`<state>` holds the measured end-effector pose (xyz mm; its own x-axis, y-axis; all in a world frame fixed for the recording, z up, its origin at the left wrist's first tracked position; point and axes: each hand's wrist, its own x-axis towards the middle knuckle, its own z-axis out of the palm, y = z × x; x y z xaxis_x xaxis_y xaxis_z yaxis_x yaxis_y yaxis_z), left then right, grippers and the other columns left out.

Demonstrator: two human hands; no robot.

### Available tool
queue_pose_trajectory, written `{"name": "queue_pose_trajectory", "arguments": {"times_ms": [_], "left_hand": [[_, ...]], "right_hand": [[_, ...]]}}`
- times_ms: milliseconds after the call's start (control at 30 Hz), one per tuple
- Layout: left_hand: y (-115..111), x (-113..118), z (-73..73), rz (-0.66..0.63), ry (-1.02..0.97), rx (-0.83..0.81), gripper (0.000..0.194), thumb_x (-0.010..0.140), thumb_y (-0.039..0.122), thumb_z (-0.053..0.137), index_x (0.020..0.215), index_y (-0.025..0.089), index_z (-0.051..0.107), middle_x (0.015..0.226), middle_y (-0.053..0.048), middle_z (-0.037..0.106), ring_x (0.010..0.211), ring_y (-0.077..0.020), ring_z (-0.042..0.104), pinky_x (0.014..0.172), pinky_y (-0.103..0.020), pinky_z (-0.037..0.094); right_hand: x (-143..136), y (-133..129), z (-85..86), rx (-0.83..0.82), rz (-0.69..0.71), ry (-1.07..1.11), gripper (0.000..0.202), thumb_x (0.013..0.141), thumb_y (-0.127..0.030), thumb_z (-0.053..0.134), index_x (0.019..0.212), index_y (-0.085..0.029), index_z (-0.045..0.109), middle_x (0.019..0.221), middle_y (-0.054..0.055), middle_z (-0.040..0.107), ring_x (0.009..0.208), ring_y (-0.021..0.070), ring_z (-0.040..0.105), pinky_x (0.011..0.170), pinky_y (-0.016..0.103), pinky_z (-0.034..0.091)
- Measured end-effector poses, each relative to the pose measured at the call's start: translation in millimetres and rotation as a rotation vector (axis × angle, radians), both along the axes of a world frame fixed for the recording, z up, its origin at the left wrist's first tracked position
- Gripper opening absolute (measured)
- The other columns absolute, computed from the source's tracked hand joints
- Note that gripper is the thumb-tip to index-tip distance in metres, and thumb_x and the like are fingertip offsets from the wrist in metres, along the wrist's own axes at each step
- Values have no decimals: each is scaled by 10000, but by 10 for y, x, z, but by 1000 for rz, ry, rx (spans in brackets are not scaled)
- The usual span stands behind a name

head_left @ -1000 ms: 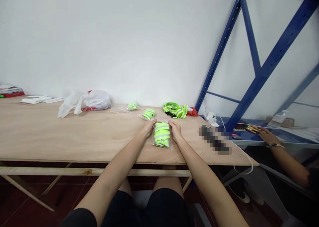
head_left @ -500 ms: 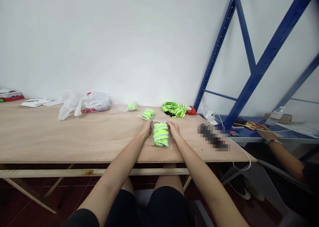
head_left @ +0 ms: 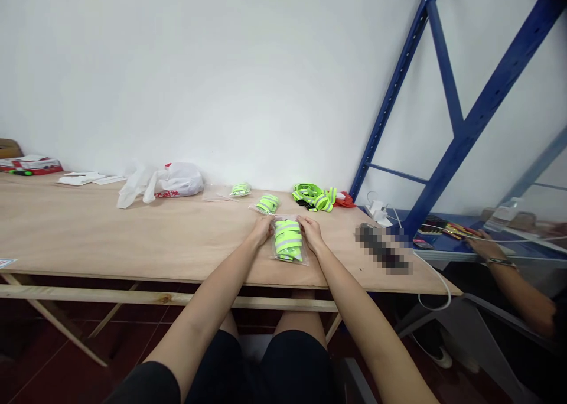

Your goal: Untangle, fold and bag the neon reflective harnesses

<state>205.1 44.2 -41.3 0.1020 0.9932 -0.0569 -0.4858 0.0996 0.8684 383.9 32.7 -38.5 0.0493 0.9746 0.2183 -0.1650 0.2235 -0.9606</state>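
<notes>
Between my hands, close to the table's front edge, is a clear plastic bag [head_left: 289, 240] with a folded neon-yellow reflective strap inside. My left hand [head_left: 263, 229] pinches its upper left corner, and my right hand [head_left: 310, 231] pinches the upper right corner. Just behind lies another bagged reflective strap [head_left: 267, 203], with a smaller bagged one [head_left: 240, 189] farther back to the left. A loose pile of neon-yellow reflective straps [head_left: 313, 196] with black buckles sits behind my right hand.
On the wooden table [head_left: 133, 235], a white plastic bag [head_left: 181, 179] and white papers [head_left: 84, 179] lie to the left. Something red [head_left: 344, 199] is beside the loose straps. A blurred-out dark object [head_left: 383, 249] is at right, near blue shelving [head_left: 469, 138] and another person's hand [head_left: 487, 247].
The view has turned slightly left, so things on the table sit a little farther right. Both my hands keep their hold on the bag's top corners.
</notes>
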Motion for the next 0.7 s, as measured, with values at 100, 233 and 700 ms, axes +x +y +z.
{"name": "queue_pose_trajectory", "arguments": {"times_ms": [100,233,700], "left_hand": [[-51,2,20,35,22,27,187,740,252,780,804,120,665,648,-28,667,556,-131,612,531,-227,451],[-84,2,15,57,56,60,187,690,235,804,718,130,651,587,-15,643,532,-136,592,516,-238,438],[-103,3,32,-36,90,170,244,621,252,836,740,127,664,711,-51,695,645,-173,636,654,-303,519]], "right_hand": [[0,4,-2,-3,33,-8,404,568,-563,813,690,-212,656,657,8,680,637,191,599,583,300,478],[7,9,3,-15,67,-10,409,564,-561,823,698,-207,671,649,0,672,612,174,583,589,292,480],[18,19,-13,-27,134,-22,332,568,-479,834,652,-203,669,624,-14,660,590,154,568,599,282,457]]}}
